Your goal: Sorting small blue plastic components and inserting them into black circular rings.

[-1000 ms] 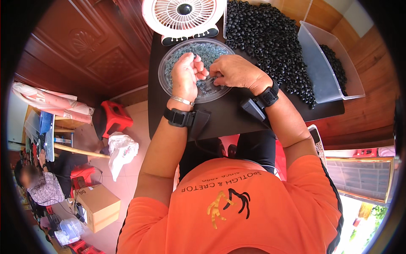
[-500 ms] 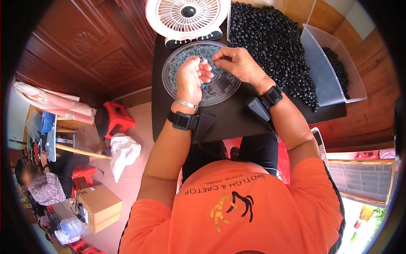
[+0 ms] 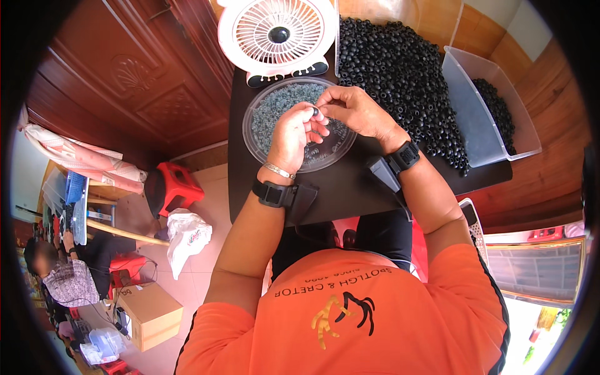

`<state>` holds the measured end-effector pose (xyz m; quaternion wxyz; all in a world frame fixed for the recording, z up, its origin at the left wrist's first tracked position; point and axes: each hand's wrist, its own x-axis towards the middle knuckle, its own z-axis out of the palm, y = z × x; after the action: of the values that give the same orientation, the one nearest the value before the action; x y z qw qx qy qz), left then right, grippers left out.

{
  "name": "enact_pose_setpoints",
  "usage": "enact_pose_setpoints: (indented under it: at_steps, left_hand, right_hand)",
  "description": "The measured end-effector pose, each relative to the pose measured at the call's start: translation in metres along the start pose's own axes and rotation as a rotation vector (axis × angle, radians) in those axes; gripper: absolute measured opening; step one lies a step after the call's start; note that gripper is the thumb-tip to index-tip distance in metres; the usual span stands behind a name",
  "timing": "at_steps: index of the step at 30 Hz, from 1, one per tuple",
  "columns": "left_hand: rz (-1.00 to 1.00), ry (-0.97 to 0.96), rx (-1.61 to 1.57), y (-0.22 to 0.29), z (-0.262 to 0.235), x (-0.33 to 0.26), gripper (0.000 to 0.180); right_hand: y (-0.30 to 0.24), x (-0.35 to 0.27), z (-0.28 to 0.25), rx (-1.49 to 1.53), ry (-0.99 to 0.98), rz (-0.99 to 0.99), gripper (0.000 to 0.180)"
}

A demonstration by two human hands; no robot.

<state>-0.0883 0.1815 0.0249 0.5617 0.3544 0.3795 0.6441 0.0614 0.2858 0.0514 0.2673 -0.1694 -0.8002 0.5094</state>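
My left hand [image 3: 292, 136] is above the round clear tray, its thumb and forefinger closed on a small black ring-like piece [image 3: 315, 112]. My right hand [image 3: 357, 114] pinches right beside that piece, fingertips meeting those of the left. Whatever my right fingers hold is too small to make out. Beneath both hands, the round tray [image 3: 252, 145] contains many tiny bluish translucent pieces [image 3: 275, 100]. A large heap of black ring-like pieces [image 3: 400, 69] lies just beyond and to the right of my right hand.
A white fan [image 3: 278, 35] stands behind the tray on the dark table [image 3: 250, 187]. At the right, a clear plastic bin [image 3: 478, 125] lies tipped, with more black pieces inside. On the floor at left are a red stool [image 3: 178, 187], a white bag and a cardboard box; another person sits farther off.
My right fingertips have come together with the left ones at the black piece. In the picture, both hands and the table sit slightly lower than before.
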Motion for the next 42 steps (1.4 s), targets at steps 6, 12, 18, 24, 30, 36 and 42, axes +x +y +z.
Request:
enact_pose_setpoints:
  at_steps: [6, 12, 18, 24, 30, 36, 42]
  left_hand:
    - [0.0, -0.05, -0.037, 0.001, -0.004, 0.0, 0.018]
    - [0.076, -0.06, -0.176, 0.002, 0.0, 0.0, 0.017]
    - [0.053, -0.023, 0.005, 0.003, 0.002, 0.0, 0.017]
    - [0.034, -0.033, 0.321, 0.008, 0.011, -0.004, 0.021]
    - [0.019, -0.078, 0.316, 0.008, 0.008, -0.004, 0.022]
    - [-0.009, -0.105, -0.097, 0.003, -0.004, -0.001, 0.023]
    - [-0.101, -0.097, -0.302, 0.0, -0.014, 0.003, 0.024]
  right_hand:
    - [-0.007, -0.002, -0.003, 0.045, -0.04, 0.021, 0.012]
    - [-0.001, 0.0, 0.0, -0.131, 0.007, -0.059, 0.013]
    - [-0.003, -0.001, 0.002, -0.302, 0.077, -0.119, 0.019]
    - [-0.006, -0.003, -0.005, -0.372, 0.003, -0.099, 0.025]
    - [-0.006, -0.005, -0.01, -0.224, -0.141, 0.101, 0.029]
    - [-0.011, -0.004, -0.008, -0.207, -0.159, 0.04, 0.03]
    - [-0.003, -0.002, -0.003, -0.174, -0.108, -0.012, 0.023]
